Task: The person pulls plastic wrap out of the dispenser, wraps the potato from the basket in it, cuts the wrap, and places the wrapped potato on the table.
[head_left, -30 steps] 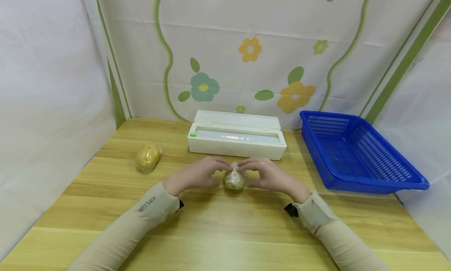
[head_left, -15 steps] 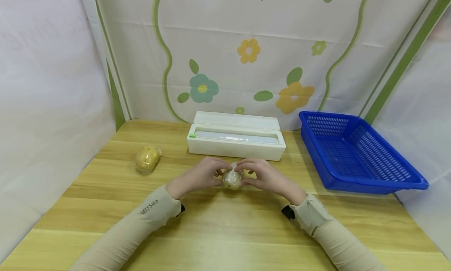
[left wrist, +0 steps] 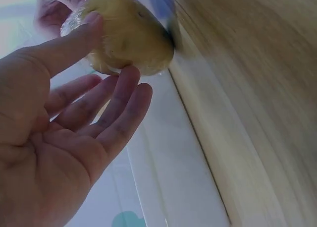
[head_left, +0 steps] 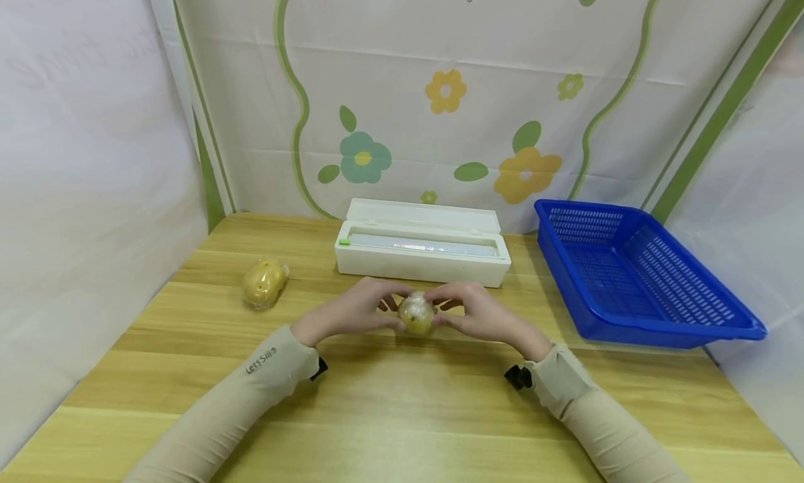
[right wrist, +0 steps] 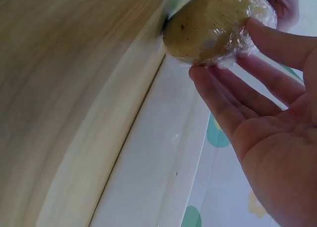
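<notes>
A potato point(head_left: 417, 317) wrapped in clear cling film is held between both hands at the middle of the table. My left hand point(head_left: 361, 308) pinches it from the left, thumb on the near side and fingers behind, as the left wrist view shows on the potato point(left wrist: 133, 36). From the right, my right hand point(head_left: 480, 313) grips it the same way. In the right wrist view, crinkled film gathers on the potato point(right wrist: 213, 28) near the thumb. A second film-wrapped potato point(head_left: 264, 283) lies to the left, apart from the hands.
Behind the hands stands a white cling film box point(head_left: 421, 265), its lid raised and a roll inside. A blue plastic basket point(head_left: 584, 308) sits at the right on the wooden table point(head_left: 402, 413). Printed white fabric point(head_left: 402, 85) encloses the back and sides.
The held potato has turned: its gathered film tip, on top between the fingers before, no longer shows there, and smooth yellow skin faces forward. Both thumbs have closed in on it.
</notes>
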### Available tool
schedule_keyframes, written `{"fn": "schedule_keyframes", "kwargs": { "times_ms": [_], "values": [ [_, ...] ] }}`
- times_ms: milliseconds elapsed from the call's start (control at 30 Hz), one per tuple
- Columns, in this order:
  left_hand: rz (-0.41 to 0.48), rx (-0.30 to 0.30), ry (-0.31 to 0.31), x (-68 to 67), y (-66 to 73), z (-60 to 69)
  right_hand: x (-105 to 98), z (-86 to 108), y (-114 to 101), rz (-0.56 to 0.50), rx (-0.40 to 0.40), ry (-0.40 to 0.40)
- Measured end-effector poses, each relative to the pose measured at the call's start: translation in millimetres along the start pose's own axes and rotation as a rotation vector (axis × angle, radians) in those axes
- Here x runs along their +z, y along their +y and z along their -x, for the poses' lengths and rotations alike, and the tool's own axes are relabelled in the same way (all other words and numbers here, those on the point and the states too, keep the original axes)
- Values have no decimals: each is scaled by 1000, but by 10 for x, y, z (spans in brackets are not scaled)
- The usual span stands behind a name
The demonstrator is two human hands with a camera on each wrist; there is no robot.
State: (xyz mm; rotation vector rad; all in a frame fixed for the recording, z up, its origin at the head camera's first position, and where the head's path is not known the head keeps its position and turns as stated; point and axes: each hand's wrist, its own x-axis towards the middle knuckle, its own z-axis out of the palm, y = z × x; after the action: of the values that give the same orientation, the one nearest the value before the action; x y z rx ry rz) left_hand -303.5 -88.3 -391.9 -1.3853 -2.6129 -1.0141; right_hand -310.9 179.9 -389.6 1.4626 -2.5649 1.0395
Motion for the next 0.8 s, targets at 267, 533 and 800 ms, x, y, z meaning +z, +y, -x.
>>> {"fn": "schedule_keyframes", "kwargs": {
  "times_ms": [267, 533, 800],
  "values": [
    [58, -64, 17, 20, -17, 4, -44, -3, -63, -219, 208, 4],
    [133, -213, 25, 64, 68, -3, 35, -35, -82, -265, 313, 22],
    [248, -348, -20, 117, 110, -24, 44, -34, -133, -417, 497, 0]
  ]
}}
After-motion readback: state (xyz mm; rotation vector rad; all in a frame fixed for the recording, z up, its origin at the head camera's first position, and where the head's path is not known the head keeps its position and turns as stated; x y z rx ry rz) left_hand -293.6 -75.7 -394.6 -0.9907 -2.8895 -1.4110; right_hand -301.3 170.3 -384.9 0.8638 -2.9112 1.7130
